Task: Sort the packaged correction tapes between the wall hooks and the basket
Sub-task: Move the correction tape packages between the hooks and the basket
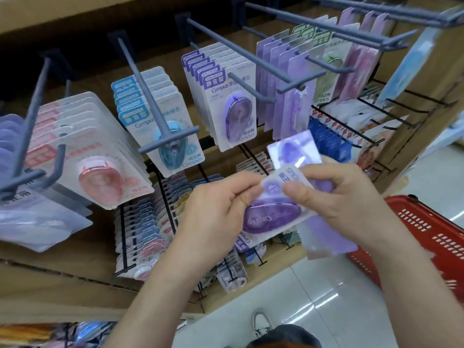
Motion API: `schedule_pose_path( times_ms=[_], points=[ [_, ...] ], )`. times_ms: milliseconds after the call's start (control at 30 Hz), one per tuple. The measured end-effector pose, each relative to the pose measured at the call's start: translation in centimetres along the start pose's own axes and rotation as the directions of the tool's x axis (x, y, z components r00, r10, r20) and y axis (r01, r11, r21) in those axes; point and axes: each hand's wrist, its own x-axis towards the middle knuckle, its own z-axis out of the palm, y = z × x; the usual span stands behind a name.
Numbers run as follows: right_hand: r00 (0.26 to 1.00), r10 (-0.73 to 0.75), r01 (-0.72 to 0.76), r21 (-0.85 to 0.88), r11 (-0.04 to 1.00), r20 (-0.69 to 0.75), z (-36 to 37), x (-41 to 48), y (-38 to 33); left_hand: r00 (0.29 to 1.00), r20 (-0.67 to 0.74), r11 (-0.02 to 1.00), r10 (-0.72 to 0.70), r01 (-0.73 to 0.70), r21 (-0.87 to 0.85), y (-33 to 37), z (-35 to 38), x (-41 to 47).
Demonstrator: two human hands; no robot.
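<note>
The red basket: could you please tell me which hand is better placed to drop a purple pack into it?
Probably the right hand: it grips the purple packs, and the red basket sits right beside it. The left hand pinches them from the far side.

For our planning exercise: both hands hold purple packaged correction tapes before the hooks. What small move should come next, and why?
Probably the left hand should pull the front purple pack free of the stack in the right hand: both hands pinch it, and matching purple packs hang on the hook above.
</note>
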Motion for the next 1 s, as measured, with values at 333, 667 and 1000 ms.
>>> schedule_pose_path(
  times_ms=[333, 667, 1000],
  points=[
    [0.892, 0.263, 0.002, 0.586, 0.811, -0.367, -0.3, -1.2, 1.6, 0.946, -0.108, 0.699, -0.306, 0.146, -0.7, 1.4, 0.2, 0.7],
    [0.955, 0.212, -0.1, 0.446, 0.889, -0.209, 0.8, -2.0, 2.3, 0.874, -0.485, 0.882, 0.01, -0.236, -0.408, 5.5, 0.9, 3.9],
    [0.923, 0.278, -0.13, 0.467, 0.875, -0.265, 2.2, -1.6, 1.8, 0.81, -0.582, 0.871, -0.07, -0.235, -0.432, 5.1, 1.6, 6.2]
  ],
)
